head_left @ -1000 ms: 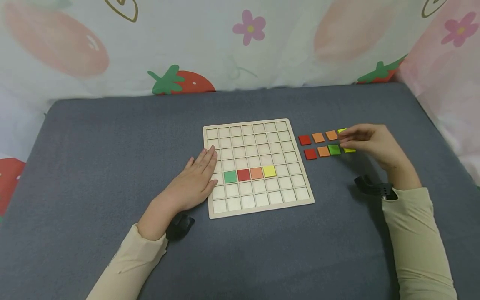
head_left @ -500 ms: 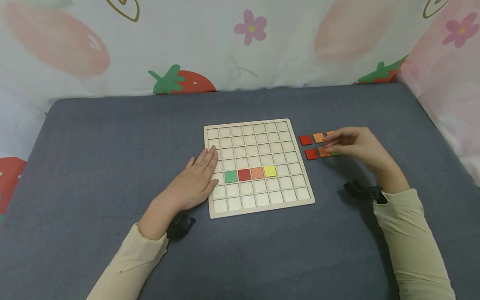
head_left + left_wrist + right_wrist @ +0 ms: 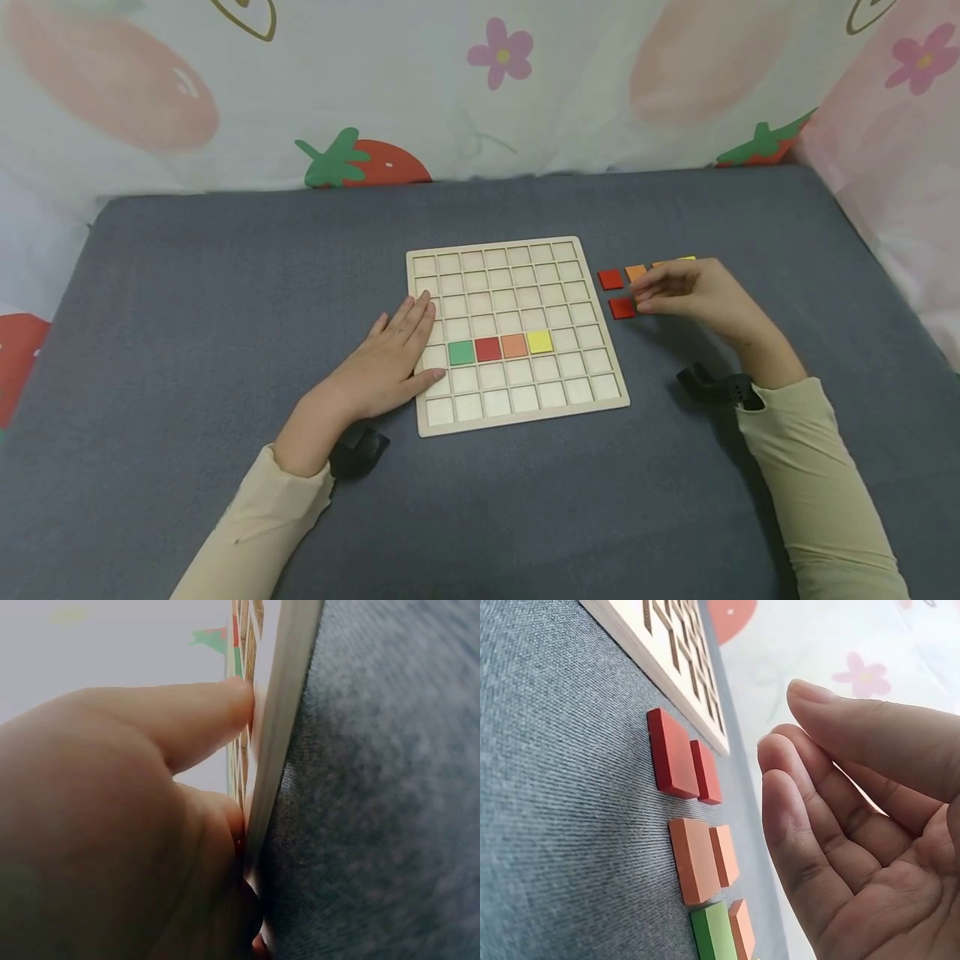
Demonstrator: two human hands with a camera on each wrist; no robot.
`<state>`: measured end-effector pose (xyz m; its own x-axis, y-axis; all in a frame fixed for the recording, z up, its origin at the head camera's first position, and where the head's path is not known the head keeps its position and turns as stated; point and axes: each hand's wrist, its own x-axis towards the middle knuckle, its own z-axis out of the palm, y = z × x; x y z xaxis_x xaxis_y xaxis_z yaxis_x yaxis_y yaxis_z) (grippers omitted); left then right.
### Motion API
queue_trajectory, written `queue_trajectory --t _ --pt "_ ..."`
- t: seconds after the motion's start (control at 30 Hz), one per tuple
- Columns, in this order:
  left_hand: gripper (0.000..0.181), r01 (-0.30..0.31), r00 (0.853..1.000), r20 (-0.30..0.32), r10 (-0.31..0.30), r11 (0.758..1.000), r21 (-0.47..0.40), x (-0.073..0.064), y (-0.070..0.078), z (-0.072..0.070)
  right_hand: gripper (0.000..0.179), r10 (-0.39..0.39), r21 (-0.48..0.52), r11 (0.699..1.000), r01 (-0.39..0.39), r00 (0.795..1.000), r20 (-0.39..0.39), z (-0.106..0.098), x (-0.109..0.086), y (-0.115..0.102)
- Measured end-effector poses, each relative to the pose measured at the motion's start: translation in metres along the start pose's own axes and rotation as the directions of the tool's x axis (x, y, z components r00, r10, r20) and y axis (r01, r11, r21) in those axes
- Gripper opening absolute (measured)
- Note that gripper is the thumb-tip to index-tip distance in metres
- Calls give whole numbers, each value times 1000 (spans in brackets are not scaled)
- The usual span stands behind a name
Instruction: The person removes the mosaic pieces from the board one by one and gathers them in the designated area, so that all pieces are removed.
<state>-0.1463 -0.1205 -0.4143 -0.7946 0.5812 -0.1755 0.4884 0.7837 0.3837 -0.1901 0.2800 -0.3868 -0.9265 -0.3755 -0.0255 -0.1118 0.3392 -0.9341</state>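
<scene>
A light wooden grid board [image 3: 525, 419] lies in the middle of the head view. Its lower rows hold a green tile [image 3: 461, 352], a red tile [image 3: 488, 348], an orange tile [image 3: 513, 346] and a yellow tile [image 3: 539, 342] side by side. My left hand [image 3: 382, 367] rests with straight fingers on the board's left edge. Over the loose tiles to the right, my right hand [image 3: 697, 292] hovers with bent fingers. Nothing shows between its thumb and fingers in the right wrist view, where red tiles [image 3: 673, 754], orange tiles [image 3: 695, 859] and a green tile [image 3: 716, 930] lie beneath.
Dark grey cloth [image 3: 225, 283] covers the table. A printed curtain [image 3: 570, 92] with fruit and flowers hangs along the back edge. Part of a yellow tile [image 3: 687, 258] peeks out behind my right hand.
My right hand has moved left along the loose tiles, from the yellow ones toward the orange and red ones. The left thumb has spread slightly farther onto the board; the board stays put.
</scene>
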Motion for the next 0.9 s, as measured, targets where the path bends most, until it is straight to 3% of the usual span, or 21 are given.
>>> queue_trajectory --t 0.3,0.53,0.7,0.9 --pt "79 3 1000 -25 -1 997 71 -3 3 -7 24 5 0 1000 -5 1000 27 5 3 -3" --pt "79 7 1000 -27 -6 998 64 -3 3 -8 24 -6 -11 1000 6 999 52 10 4 -7" --pt "80 6 1000 -13 -6 998 57 0 2 -5 25 29 -44 999 -25 996 87 18 6 -7" --pt "79 7 1000 0 -7 999 49 1 0 -2 24 -7 -61 998 15 991 132 30 12 -8"
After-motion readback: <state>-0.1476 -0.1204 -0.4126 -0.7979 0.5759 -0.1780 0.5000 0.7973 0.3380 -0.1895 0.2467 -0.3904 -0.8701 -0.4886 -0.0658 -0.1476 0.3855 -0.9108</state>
